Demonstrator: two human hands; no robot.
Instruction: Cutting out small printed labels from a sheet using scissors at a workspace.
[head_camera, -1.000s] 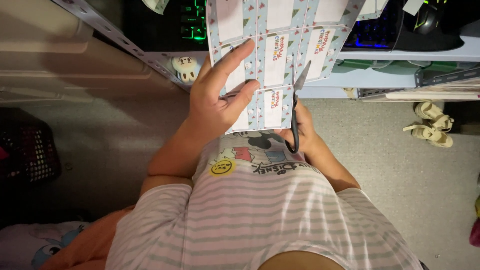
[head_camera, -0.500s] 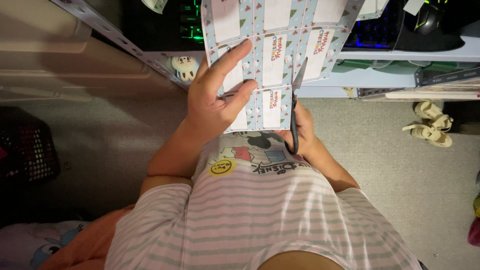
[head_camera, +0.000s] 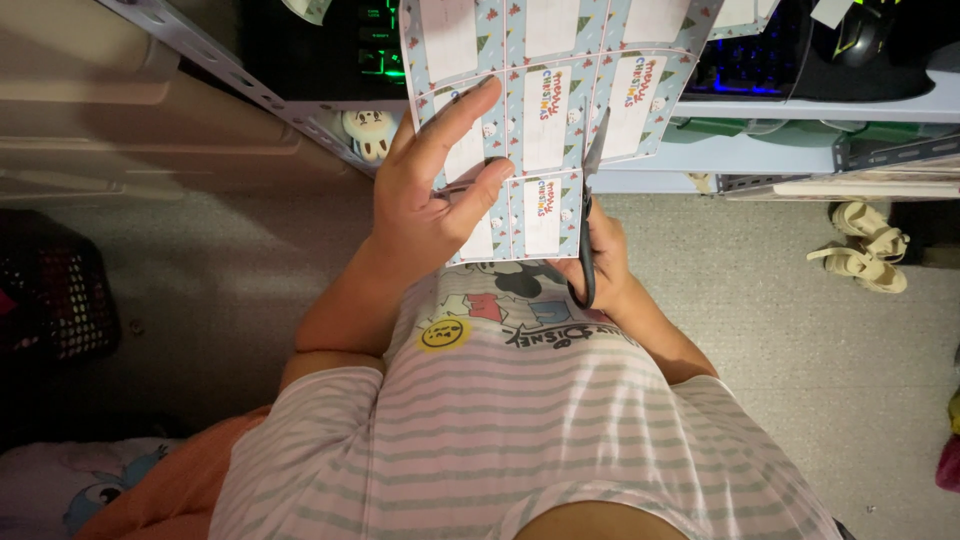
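Note:
My left hand pinches a printed sheet of light blue gift labels at its lower left, thumb in front, fingers spread up across it. My right hand is partly hidden behind the sheet's lower right edge and grips black scissors. The blades point upward along a line between two columns of labels. Both hands are held above my lap, over a striped shirt with cartoon print.
A desk edge with a lit keyboard and a dark mouse runs across the top. A pair of beige sandals lies on the grey carpet at right. A black mesh basket stands at left.
The label sheet has shifted slightly left and up, and the scissor blades sit further up into it. My hands stay in nearly the same place.

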